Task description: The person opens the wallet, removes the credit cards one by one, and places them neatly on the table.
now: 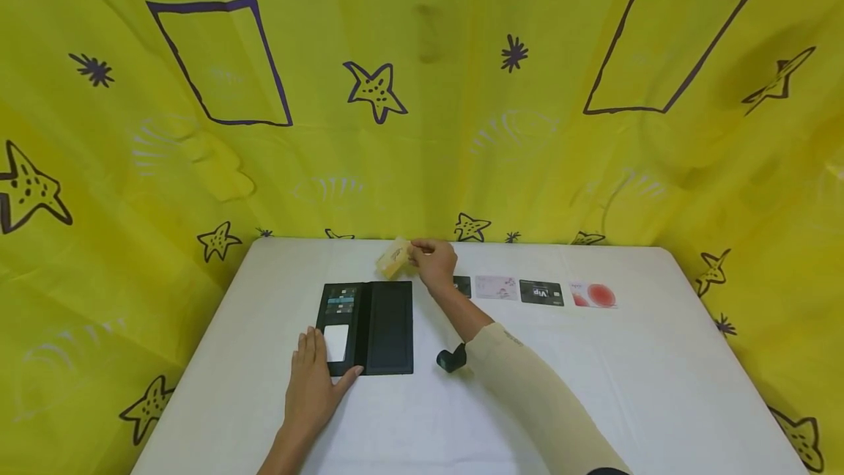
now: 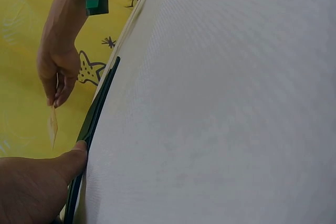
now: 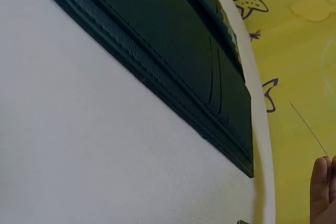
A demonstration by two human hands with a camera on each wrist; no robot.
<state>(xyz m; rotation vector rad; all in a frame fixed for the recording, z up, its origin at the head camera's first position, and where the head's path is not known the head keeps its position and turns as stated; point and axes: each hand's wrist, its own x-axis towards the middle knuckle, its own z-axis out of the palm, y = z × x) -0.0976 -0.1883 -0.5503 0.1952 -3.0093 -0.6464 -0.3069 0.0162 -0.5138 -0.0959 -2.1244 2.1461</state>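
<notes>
A dark wallet [image 1: 390, 328] lies unfolded on the white table. Several cards show in the upper slots [image 1: 341, 301] of its left half, and a white card-like piece [image 1: 336, 343] sits below them. My left hand [image 1: 311, 380] rests at the wallet's lower left, its extended fingers on the left side and its thumb at the bottom edge. Beyond the wallet's top edge, my right hand [image 1: 435, 261] pinches a yellow card [image 1: 393, 259] by one side, raised and tilted. In the right wrist view, that card [image 3: 310, 129] appears nearly edge-on.
To the right of the wallet lie a dark card [image 1: 464, 285] partly covered by my right arm, a pale pink card [image 1: 496, 287], a black Vip card [image 1: 541, 292] and a white card with red circles [image 1: 595, 295]. A yellow patterned curtain [image 1: 422, 152] hangs behind the table.
</notes>
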